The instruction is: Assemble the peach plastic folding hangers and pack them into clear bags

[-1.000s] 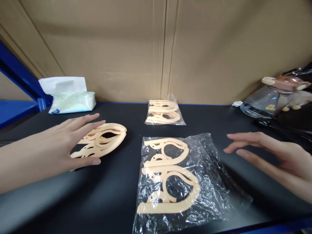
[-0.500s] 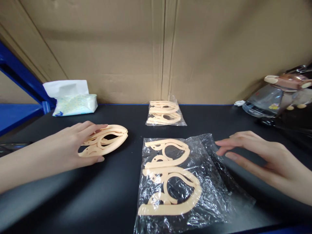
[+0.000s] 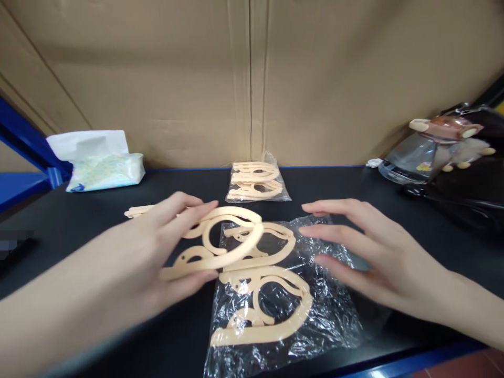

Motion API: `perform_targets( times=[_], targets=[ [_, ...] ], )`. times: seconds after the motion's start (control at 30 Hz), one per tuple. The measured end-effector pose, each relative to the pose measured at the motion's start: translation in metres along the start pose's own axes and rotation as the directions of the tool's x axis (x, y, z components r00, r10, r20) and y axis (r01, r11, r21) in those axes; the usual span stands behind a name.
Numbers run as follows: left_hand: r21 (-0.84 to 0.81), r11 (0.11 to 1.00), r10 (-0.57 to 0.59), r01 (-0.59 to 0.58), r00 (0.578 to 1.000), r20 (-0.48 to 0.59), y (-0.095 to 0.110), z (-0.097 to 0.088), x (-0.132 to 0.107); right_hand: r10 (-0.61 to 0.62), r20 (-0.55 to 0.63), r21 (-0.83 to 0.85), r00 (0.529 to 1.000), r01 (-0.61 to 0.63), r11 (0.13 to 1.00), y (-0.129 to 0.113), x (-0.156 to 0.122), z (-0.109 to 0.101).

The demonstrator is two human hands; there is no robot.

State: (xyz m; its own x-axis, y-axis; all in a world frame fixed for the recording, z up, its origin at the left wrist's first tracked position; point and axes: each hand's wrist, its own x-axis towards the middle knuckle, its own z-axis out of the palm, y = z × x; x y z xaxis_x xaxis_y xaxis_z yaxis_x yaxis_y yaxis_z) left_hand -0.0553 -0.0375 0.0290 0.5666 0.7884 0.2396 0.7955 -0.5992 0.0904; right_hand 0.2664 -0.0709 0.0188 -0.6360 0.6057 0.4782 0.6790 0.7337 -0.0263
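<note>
My left hand (image 3: pixel 165 247) grips a folded cream plastic folding hanger (image 3: pixel 236 252) between fingers and thumb, raised over the left edge of a clear plastic bag (image 3: pixel 326 315). Two more folded hangers (image 3: pixel 283 333) lie flat inside that bag, one partly hidden by the held one. My right hand (image 3: pixel 366 252) hovers by the bag's upper right side, fingers spread and holding nothing. Behind my left hand, the end of another cream hanger (image 3: pixel 137 211) shows on the black table; most of it is hidden.
A smaller clear bag of folded hangers (image 3: pixel 255 184) lies at the table's back. A tissue pack (image 3: pixel 106 170) stands at back left. A clear bottle with a brown animal-shaped top (image 3: pixel 413 152) and a black bag (image 3: pixel 484 178) are at right. Cardboard (image 3: pixel 177 79) walls the back.
My left hand has lifted one hanger off the table and carried it right, over the bag. My right hand has moved left, its fingers wider apart. The view has shifted slightly.
</note>
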Motion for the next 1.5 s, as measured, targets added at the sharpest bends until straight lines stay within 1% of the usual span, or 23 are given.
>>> perform_targets(
  times=[0.07,0.1,0.17,0.23,0.33,0.4,0.57,0.63,0.73,0.8,0.87,0.93,0.97,1.03,1.1,1.17,1.27,1.37,1.5],
  targets=[
    [-0.014,0.995,0.100,-0.101,0.994,-0.047,0.020,0.009,0.008,-0.049,0.018,-0.030,0.999,0.049,0.998,-0.008,0.005,0.004],
    [-0.023,0.991,0.127,-0.129,0.990,-0.065,0.029,0.014,0.012,-0.062,0.035,-0.035,0.997,0.063,0.997,-0.011,0.007,0.006],
    [-0.059,0.984,0.164,-0.169,0.983,-0.079,0.043,0.024,0.020,-0.057,0.072,-0.033,0.996,0.059,0.998,-0.013,0.009,0.011],
    [-0.122,0.972,0.190,-0.201,0.977,-0.099,0.053,0.032,0.028,-0.037,0.090,-0.012,0.995,0.039,0.999,-0.011,0.009,0.017],
    [-0.214,0.949,0.206,-0.231,0.970,-0.133,0.059,0.043,0.035,-0.021,0.077,0.041,0.997,0.018,0.999,-0.004,0.006,0.022],
    [-0.238,0.944,0.202,-0.230,0.970,-0.135,0.061,0.048,0.038,0.000,0.075,0.077,0.997,-0.006,0.997,-0.001,0.004,0.023],
    [-0.241,0.944,0.197,-0.224,0.971,-0.132,0.064,0.049,0.039,0.077,0.121,0.221,0.990,-0.102,0.970,-0.004,0.002,0.017],
    [-0.266,0.940,0.185,-0.214,0.974,-0.131,0.064,0.046,0.036,0.116,0.124,0.283,0.986,-0.147,0.948,-0.005,-0.002,0.013],
    [-0.333,0.934,0.110,-0.131,0.991,-0.081,0.057,0.042,0.029,0.241,0.084,0.316,0.967,-0.255,0.914,-0.001,-0.017,0.007],
    [-0.355,0.932,0.069,-0.074,0.997,-0.027,0.050,0.042,0.022,0.350,0.037,0.288,0.936,-0.346,0.893,0.008,-0.033,0.002],
    [-0.352,0.935,0.053,-0.043,0.998,0.019,0.042,0.045,0.013,0.453,-0.002,0.213,0.891,-0.442,0.871,0.020,-0.051,-0.004],
    [-0.341,0.940,0.038,-0.022,0.998,0.041,0.036,0.051,0.006,0.530,-0.011,0.132,0.848,-0.524,0.842,0.032,-0.067,-0.010],
    [-0.337,0.942,0.030,-0.013,0.999,0.044,0.034,0.054,0.003,0.550,0.001,0.102,0.835,-0.547,0.831,0.036,-0.074,-0.013],
    [-0.327,0.945,0.017,-0.003,0.999,0.037,0.031,0.060,-0.001,0.562,0.050,0.054,0.826,-0.564,0.824,0.040,-0.084,-0.018],
    [-0.314,0.949,0.019,-0.008,0.999,0.031,0.030,0.064,-0.002,0.537,0.127,0.027,0.834,-0.544,0.839,0.038,-0.088,-0.020],
    [-0.303,0.953,0.029,-0.017,0.999,0.036,0.030,0.065,-0.001,0.486,0.214,0.029,0.847,-0.503,0.864,0.033,-0.086,-0.021],
    [-0.301,0.953,0.050,-0.033,0.998,0.048,0.029,0.065,0.001,0.424,0.326,0.082,0.845,-0.472,0.878,0.026,-0.077,-0.021],
    [-0.301,0.952,0.068,-0.049,0.996,0.053,0.026,0.066,0.001,0.396,0.381,0.151,0.836,-0.478,0.865,0.025,-0.067,-0.021],
    [-0.293,0.950,0.130,-0.105,0.989,0.069,0.018,0.070,0.000,0.378,0.389,0.230,0.840,-0.485,0.844,0.030,-0.058,-0.015]
  ],
)
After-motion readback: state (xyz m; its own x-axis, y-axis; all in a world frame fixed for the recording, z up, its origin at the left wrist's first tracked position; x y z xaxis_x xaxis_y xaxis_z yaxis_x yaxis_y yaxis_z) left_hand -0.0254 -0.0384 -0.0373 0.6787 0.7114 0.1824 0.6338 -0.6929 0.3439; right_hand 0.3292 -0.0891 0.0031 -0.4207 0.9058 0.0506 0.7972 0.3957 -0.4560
